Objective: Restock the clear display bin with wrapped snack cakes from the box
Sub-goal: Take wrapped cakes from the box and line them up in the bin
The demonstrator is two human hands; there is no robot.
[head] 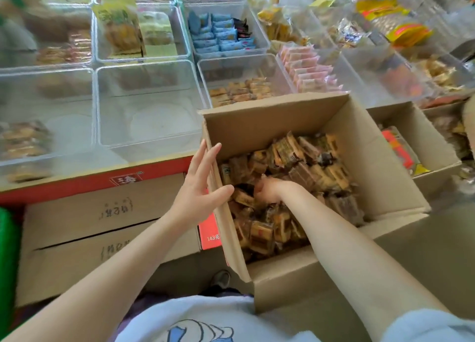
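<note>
Open cardboard box (359,146) at centre right, flaps up, long axis running from near left to far right, far end turned toward the display bins. Filled inside with a loose heap of wrapped snack cakes (295,172), small brown and tan rectangular packets lying every way, some flat, some on edge, no shared direction among them. Left hand (199,185) on the box's left flap, fingers straight and spread, pointing up and away along the flap's outer face, thumb hooked over the flap's edge toward the cakes; pressing or steadying rather than curled round anything. Right hand (270,190) down in the heap near the box's left side, palm down, fingers buried among the packets and out of sight; curled or pinching, cannot tell. Right forearm crossing the near wall of the box. Just left of the box's far corner, a clear display bin (146,146) with nothing visible in it, only pale round marks showing through its floor. Beyond the box's far wall, another clear bin (203,84) holding a low layer of tan packets; farther back, a bin of blue packets (223,36) and, to the right, a row of pink packets (308,69) standing on edge. Below the bins, a red shelf edge (90,185) and closed cartons (102,226) with handwriting. Second open carton (421,141) at right.
</note>
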